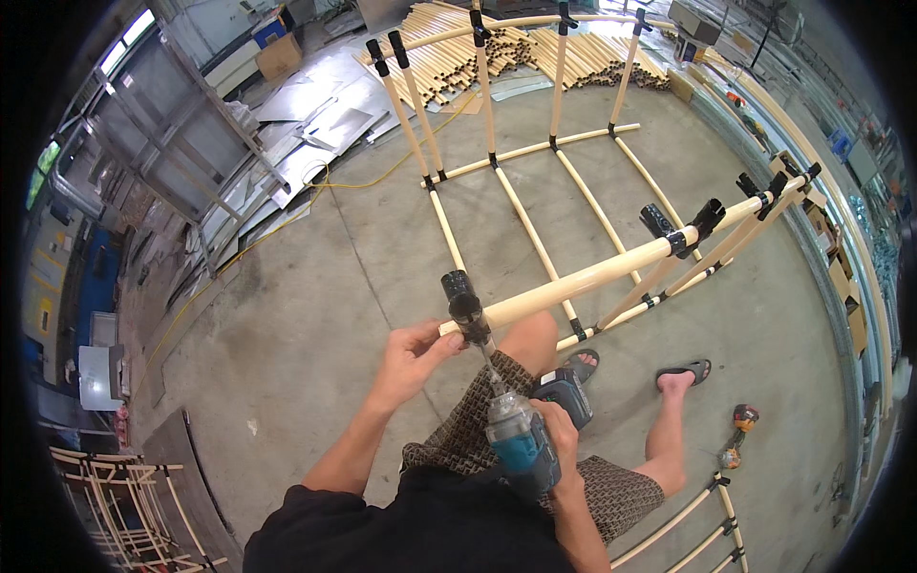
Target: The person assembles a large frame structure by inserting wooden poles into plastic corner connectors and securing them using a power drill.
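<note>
A black short-sleeved cloth shirt [411, 525] fills the lower middle; brown shorts [621, 489] carry a dark geometric print; dark grey open-toed sandals [701, 370] show right of centre. The left hand [413, 359] and right hand [562, 439] are bare.

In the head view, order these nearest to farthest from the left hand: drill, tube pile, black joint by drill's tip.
1. Black joint: just right of left hand.
2. Drill: held in the right hand.
3. Tube pile: far ahead, at top.

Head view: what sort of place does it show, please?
Most likely a workshop: there are stacked cream pipes, loose metal sheets, and a drill in the right hand, aimed at a pipe frame.
</note>
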The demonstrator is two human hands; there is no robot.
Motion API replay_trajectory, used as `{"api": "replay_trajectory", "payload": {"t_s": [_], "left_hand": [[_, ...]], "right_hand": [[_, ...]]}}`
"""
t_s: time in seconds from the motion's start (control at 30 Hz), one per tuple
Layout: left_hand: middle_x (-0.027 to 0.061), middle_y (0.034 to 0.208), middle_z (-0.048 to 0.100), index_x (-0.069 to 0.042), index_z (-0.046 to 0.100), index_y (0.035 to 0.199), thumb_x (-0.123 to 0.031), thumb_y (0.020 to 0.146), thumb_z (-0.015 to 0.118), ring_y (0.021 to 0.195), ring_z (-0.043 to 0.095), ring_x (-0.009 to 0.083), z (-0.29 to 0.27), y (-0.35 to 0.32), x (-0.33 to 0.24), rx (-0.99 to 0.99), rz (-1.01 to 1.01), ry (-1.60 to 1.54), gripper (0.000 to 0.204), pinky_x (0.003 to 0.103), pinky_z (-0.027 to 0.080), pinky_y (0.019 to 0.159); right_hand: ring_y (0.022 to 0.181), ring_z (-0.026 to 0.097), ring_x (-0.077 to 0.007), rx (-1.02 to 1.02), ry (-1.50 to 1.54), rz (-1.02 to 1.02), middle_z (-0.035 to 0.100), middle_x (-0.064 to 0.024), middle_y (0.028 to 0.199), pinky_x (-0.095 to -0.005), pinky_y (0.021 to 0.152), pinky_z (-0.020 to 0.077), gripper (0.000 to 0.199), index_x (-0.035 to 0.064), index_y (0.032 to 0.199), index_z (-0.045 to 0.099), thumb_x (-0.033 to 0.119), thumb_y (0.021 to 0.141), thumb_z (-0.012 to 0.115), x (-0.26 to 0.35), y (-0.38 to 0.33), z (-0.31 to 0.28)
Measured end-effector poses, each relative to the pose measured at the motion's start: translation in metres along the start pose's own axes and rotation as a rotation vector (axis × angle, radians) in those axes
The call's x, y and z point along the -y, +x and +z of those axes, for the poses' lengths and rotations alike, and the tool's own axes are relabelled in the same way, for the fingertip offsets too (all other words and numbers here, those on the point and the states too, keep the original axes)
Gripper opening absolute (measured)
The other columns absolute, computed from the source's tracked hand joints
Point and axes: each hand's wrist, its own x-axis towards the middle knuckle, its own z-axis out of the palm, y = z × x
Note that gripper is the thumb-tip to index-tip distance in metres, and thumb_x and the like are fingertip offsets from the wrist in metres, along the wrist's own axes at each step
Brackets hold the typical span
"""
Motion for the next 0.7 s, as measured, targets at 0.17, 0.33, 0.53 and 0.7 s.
{"api": "replay_trajectory", "payload": {"t_s": [0.17,0.33,0.53,0.7], "left_hand": [[0.0119,0.114,0.07,0.009,0.06,0.127,-0.011,0.098,0.063,0.103,0.066,0.016,0.001,-0.005,-0.005,0.002,0.007,0.037,0.035,0.03,0.052,0.092],[0.0133,0.12,0.068,0.007,0.053,0.136,-0.01,0.098,0.063,0.108,0.066,0.0183,0.001,-0.014,-0.011,0.028,0.009,0.099,0.043,0.031,0.051,0.096],[0.0136,0.124,0.066,0.005,0.05,0.14,-0.012,0.098,0.062,0.108,0.067,0.0203,0.003,-0.016,-0.022,0.066,0.043,0.224,0.047,0.034,0.05,0.097],[0.0136,0.121,0.068,0.006,0.052,0.138,-0.016,0.101,0.058,0.107,0.067,0.0201,-0.001,-0.01,-0.014,0.037,0.022,0.174,0.043,0.033,0.051,0.095]], "right_hand": [[0.092,0.063,-0.0371,0.015,0.011,0.011,0.064,-0.0184,0.098,-0.0403,0.082,0.0476,0.035,-0.0004,0.11,0.063,0.012,0.077,0.065,0.001,-0.001,0.0],[0.092,0.063,-0.0376,0.01,-0.005,0.009,0.064,-0.0185,0.098,-0.0402,0.082,0.0477,0.036,-0.0005,0.111,0.063,0.012,0.077,0.065,0.0,-0.003,0.001],[0.092,0.062,-0.0379,0.014,-0.015,-0.003,0.064,-0.0187,0.098,-0.0408,0.082,0.0478,0.037,-0.0004,0.111,0.063,0.013,0.077,0.065,0.0,-0.002,0.0],[0.092,0.062,-0.038,0.008,-0.009,-0.001,0.064,-0.0191,0.099,-0.0409,0.082,0.0478,0.038,-0.0003,0.112,0.063,0.014,0.077,0.066,0.002,-0.001,0.001]]}}
